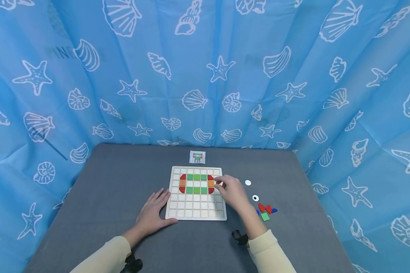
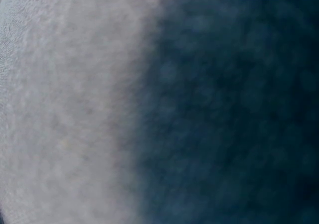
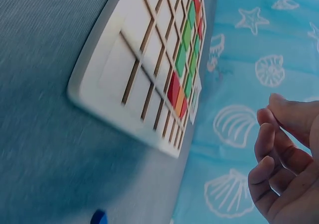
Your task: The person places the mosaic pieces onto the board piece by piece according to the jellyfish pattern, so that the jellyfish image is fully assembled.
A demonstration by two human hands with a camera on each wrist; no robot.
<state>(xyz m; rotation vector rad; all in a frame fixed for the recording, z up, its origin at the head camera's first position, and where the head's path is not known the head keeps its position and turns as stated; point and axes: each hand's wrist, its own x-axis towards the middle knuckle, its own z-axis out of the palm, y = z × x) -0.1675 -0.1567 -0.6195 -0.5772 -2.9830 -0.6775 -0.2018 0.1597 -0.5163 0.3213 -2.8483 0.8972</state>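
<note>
A pale wooden grid board [image 1: 196,219] lies on the table. Its grid bears red, green and orange tiles as an oblong ring; one orange tile [image 1: 210,183] sits between two red corner pieces at the right end. My left hand [image 1: 152,214] rests at the board's lower left corner, fingers along the left side and thumb along the front edge. Over the board's right side, my right hand [image 1: 233,192] has thumb and index fingertips beside the orange tile. In the right wrist view, the right hand's fingers [image 3: 266,134] are bent, with no piece visible between them.
Right of the board lie two white discs [image 1: 248,182], one with a dark ring, red pieces [image 1: 261,207], blue pieces [image 1: 274,210] and a green square [image 1: 265,217]. Behind the board is a small pattern card [image 1: 197,157]. A blue shell-print curtain [image 1: 191,76] surrounds the grey table [image 1: 130,170].
</note>
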